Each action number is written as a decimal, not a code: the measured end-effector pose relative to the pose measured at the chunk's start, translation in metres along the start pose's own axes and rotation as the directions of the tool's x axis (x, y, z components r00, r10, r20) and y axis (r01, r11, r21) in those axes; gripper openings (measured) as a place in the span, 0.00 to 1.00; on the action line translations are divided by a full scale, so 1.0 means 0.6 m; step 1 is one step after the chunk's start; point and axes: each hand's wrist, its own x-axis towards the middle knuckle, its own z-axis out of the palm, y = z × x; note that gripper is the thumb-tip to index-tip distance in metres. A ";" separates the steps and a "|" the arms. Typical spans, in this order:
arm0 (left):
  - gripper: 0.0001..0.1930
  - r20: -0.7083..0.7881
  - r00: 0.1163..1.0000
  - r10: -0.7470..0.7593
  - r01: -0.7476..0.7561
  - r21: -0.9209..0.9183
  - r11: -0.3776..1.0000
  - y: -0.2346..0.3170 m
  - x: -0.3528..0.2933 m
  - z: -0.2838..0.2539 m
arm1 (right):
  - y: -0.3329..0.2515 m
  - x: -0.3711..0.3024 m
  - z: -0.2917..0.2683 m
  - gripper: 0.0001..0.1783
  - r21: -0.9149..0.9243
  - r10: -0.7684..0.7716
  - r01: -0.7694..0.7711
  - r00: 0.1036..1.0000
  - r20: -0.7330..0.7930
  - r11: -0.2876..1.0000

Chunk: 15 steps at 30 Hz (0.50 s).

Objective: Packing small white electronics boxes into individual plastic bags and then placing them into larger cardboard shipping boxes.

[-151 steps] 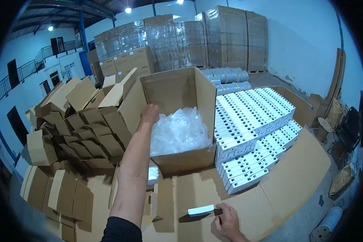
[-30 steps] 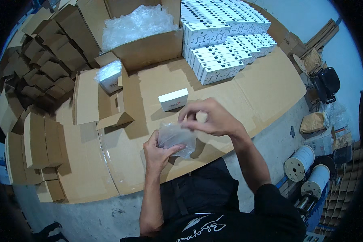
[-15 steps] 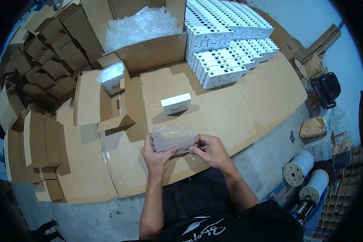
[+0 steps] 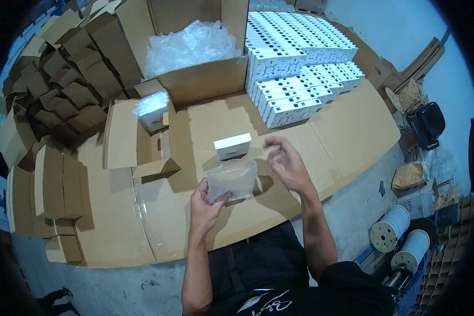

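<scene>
A clear plastic bag is held by its left side in my left hand, the thumb lying across its front. The bag hangs spread above the cardboard-covered table. Off the bag, to its right, my right hand is lifted with fingers apart and a little blurred; nothing shows in it. Just beyond the bag a small white box stands on its long edge. To the left, an unfolded cardboard carton holds a white box wrapped in clear plastic at its far end.
A large carton full of clear plastic bags stands at the back. Right of it rise stacked white boxes. Brown cartons pile up on the left, more nearer. Cable spools lie on the floor at right.
My right hand has let go of the bag and moved up and right. The bag stays in my left hand and is more spread out. The view has shifted slightly.
</scene>
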 end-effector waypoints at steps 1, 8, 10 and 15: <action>0.18 0.003 1.000 0.005 -0.005 -0.001 1.000 0.002 0.000 -0.003 | -0.005 0.015 0.000 0.24 -0.002 -0.005 0.005 1.000 -0.002 1.000; 0.19 0.026 0.999 -0.035 0.035 0.031 0.999 0.006 0.015 -0.004 | -0.019 0.079 0.032 0.29 -0.315 -0.189 0.278 0.940 0.285 0.908; 0.20 0.028 0.999 -0.042 0.041 0.028 0.999 0.003 0.024 -0.007 | 0.003 0.081 0.029 0.26 -0.311 -0.239 0.311 0.939 0.246 0.898; 0.20 0.043 0.999 -0.021 0.018 0.076 0.997 -0.003 0.034 -0.019 | 0.007 0.082 0.028 0.21 0.098 -0.077 0.082 0.995 -0.060 0.992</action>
